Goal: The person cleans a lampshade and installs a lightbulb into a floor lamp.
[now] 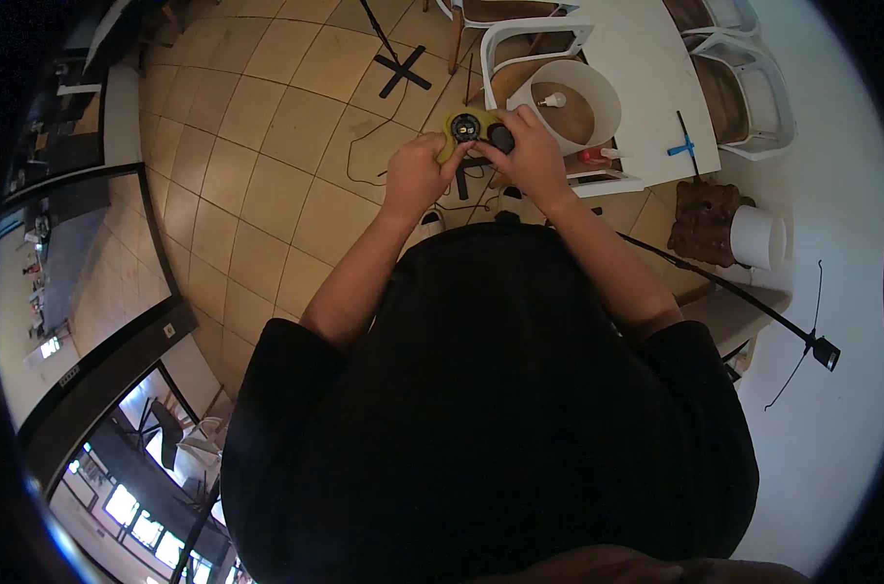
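Observation:
Both hands are raised in front of my body, above the tiled floor. Between them is a yellow-green object with a round black fitting (465, 127), which has small pale metal-like spots at its centre; I cannot tell its exact kind. My left hand (415, 177) grips its left side, thumb pointing in towards the fitting. On the other side, my right hand (534, 161) closes on it, beside a dark rounded part (500, 137) near the thumb. Just right of that hand, a white drum-shaped shade (603, 97) rests on a chair seat, with a white light bulb (553, 100) inside it.
A white table (646, 58) stands to the right, with white chairs (749, 97) behind it. A red-and-white item (598, 156) lies near the shade. Black cross-shaped stand feet (402, 72) and a thin cable (352, 156) are on the floor. A black pole (715, 277) slants at right.

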Available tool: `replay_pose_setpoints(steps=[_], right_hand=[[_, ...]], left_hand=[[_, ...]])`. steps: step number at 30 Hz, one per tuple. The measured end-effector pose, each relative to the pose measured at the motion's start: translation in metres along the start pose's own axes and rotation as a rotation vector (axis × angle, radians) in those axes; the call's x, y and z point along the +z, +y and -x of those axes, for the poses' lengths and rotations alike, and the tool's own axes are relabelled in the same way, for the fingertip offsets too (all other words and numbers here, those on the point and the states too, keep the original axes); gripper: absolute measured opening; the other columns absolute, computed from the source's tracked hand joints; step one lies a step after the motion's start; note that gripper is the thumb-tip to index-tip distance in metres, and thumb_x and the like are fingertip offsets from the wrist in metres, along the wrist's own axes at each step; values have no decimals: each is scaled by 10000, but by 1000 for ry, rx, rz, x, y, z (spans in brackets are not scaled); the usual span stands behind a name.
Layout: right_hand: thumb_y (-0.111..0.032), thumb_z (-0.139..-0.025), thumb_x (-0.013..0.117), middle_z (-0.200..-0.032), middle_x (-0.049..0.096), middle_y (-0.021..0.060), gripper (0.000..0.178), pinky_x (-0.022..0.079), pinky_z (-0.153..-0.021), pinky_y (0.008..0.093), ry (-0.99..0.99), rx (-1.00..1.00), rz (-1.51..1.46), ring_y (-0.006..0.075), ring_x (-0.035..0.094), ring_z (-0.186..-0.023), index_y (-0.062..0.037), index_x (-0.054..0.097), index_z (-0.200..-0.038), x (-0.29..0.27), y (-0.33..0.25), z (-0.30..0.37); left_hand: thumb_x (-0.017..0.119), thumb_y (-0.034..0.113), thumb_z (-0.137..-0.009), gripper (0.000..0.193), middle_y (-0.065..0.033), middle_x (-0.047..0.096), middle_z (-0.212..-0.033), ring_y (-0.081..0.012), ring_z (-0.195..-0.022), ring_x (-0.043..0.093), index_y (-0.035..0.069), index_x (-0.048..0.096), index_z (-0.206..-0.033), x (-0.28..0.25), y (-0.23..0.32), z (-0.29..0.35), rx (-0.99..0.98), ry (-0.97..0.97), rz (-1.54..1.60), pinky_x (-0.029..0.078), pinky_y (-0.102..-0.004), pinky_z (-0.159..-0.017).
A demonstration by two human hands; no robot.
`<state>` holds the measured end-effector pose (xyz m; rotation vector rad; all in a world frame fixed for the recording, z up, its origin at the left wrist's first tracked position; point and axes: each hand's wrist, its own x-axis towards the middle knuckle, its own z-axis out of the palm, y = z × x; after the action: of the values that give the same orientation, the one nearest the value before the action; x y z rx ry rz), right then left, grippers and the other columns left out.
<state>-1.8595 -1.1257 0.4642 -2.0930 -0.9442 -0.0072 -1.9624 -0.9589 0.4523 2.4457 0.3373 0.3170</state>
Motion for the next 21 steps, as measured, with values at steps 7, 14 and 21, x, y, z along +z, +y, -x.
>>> replay_pose_setpoints(steps=[7,14,21], right_hand=[[-229,-771,808,-853,514,132,304,476,-666,411,-45,-62,44,340,576,-772,-10,638,-895,6,16,2],[-208,-759,808,-828,507,136,310,464,-650,417,73,-2,-20,347,563,-758,3,612,-874,10,0,-3],[-230,-769,805,-889,533,135,329,480,-697,425,-11,-25,44,351,579,-821,-15,621,-936,16,6,2]], left_hand=[[733,329,-877,362,-197,630,-795,-393,-725,629,2,599,-796,-2,9,-9,-25,95,68,501,-439,-618],[748,340,-864,396,-211,613,-764,-394,-728,630,2,562,-775,-2,1,-4,-48,-96,6,493,-443,-610],[738,326,-873,399,-204,595,-661,-404,-630,611,0,578,-709,-5,-7,-14,10,155,168,482,-459,-568]])
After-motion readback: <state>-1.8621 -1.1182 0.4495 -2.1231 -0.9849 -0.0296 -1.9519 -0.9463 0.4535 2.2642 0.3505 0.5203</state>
